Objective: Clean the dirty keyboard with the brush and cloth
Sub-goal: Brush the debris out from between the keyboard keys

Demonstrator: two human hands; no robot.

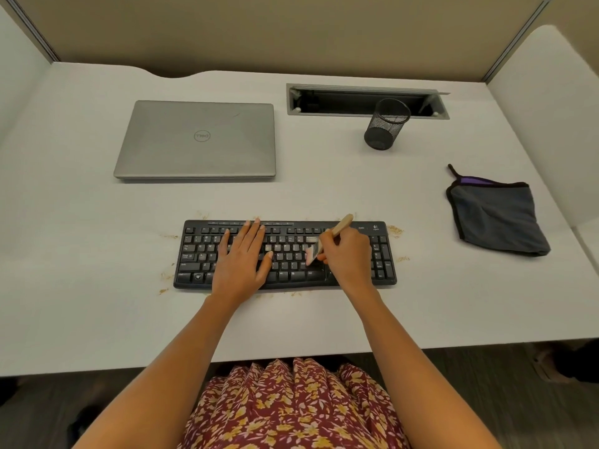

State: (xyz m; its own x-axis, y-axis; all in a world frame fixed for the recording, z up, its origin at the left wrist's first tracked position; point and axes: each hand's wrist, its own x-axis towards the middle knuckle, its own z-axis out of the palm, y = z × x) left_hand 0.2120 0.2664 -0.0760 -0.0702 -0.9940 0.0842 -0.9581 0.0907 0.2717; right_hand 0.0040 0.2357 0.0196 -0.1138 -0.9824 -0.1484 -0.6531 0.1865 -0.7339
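A black keyboard point(288, 251) lies on the white desk point(97, 286) in front of me. My left hand point(241, 257) rests flat on its left half, fingers straight. My right hand point(346, 257) grips a small brush point(340, 226) by its wooden handle; the pale bristles touch the keys near the middle right. Tan crumbs point(394, 230) lie scattered on the desk around the keyboard's edges. A grey cloth point(496, 217) with a dark border lies folded to the right, apart from both hands.
A shut silver laptop point(197, 140) sits at the back left. A black mesh pen cup point(385, 124) stands by an open cable tray point(363, 98) at the back. Partition walls close off the back and both sides.
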